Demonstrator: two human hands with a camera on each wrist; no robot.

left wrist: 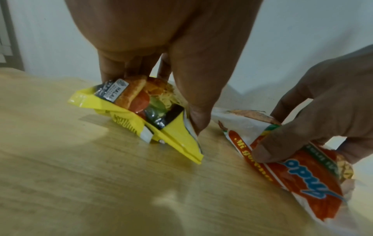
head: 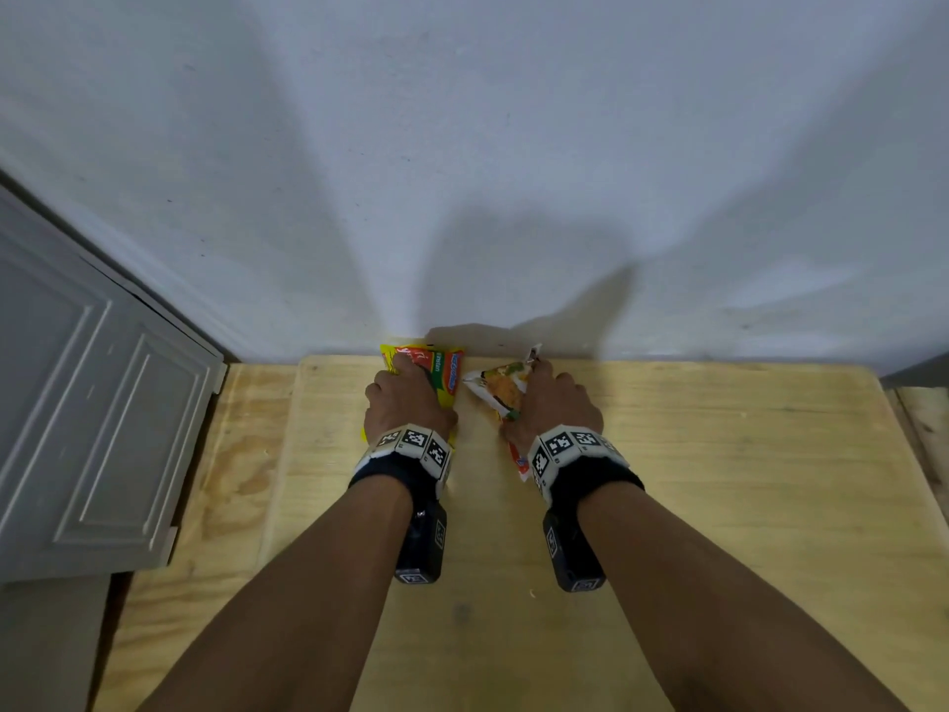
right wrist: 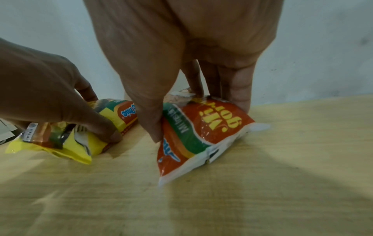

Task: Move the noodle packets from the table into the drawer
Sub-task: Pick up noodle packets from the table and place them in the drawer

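A yellow noodle packet [head: 441, 377] [left wrist: 141, 111] [right wrist: 80, 140] lies at the far edge of the wooden table [head: 719, 480], against the wall. My left hand [head: 405, 403] [left wrist: 161, 63] grips it, thumb on one side and fingers on the other. Beside it to the right is a red and white noodle packet [head: 500, 393] [right wrist: 201, 135] [left wrist: 292, 167], tilted up on one edge. My right hand [head: 552, 408] [right wrist: 191, 71] pinches it between thumb and fingers. The drawer is not in view.
A white wall [head: 513, 172] rises straight behind the table's far edge. A grey panelled cabinet door [head: 92, 403] stands at the left, beside the table. Bare tabletop stretches to the right and toward me.
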